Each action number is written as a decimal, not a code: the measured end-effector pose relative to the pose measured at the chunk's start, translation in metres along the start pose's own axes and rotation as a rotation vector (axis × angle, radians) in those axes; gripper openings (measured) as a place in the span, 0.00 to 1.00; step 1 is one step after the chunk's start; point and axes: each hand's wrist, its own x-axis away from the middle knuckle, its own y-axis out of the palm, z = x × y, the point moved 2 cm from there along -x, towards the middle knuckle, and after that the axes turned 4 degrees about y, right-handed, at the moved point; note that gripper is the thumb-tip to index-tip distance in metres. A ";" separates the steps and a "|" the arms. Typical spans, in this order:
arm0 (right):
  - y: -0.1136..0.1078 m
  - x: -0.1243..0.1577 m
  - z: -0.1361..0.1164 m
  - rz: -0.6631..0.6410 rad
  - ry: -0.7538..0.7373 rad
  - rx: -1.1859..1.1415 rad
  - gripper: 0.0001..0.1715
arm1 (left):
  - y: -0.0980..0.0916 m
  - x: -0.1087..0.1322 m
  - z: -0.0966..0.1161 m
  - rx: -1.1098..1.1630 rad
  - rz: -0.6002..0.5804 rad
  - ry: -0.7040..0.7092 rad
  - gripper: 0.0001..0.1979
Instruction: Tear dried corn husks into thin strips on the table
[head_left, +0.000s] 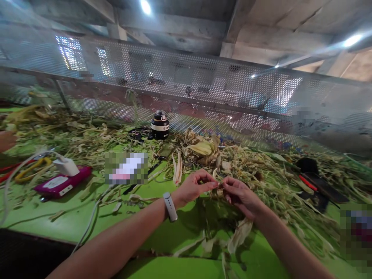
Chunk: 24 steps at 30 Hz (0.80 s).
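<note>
My left hand (199,186), with a pale watch band (170,207) at its wrist, pinches thumb and finger together over the green table (186,236). Almost touching it, my right hand (240,195) is closed in a pinch too. Whatever sits between the fingertips is too small to make out. Pale dried strips that look like corn husk lie around both hands. One wide dry husk piece (240,234) is below my right hand, and a yellowish husk (202,148) rests on the heap behind them.
To the left are a magenta power strip (62,185) with a white charger (66,166) and a blurred-out phone-like object (128,168) on a cable. A black bottle (160,126) stands by the perforated metal screen (203,81). Another person's hand (7,140) shows at far left.
</note>
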 end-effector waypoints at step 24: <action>0.007 -0.002 0.006 0.006 0.003 -0.086 0.17 | 0.000 0.000 -0.001 -0.040 -0.158 -0.006 0.14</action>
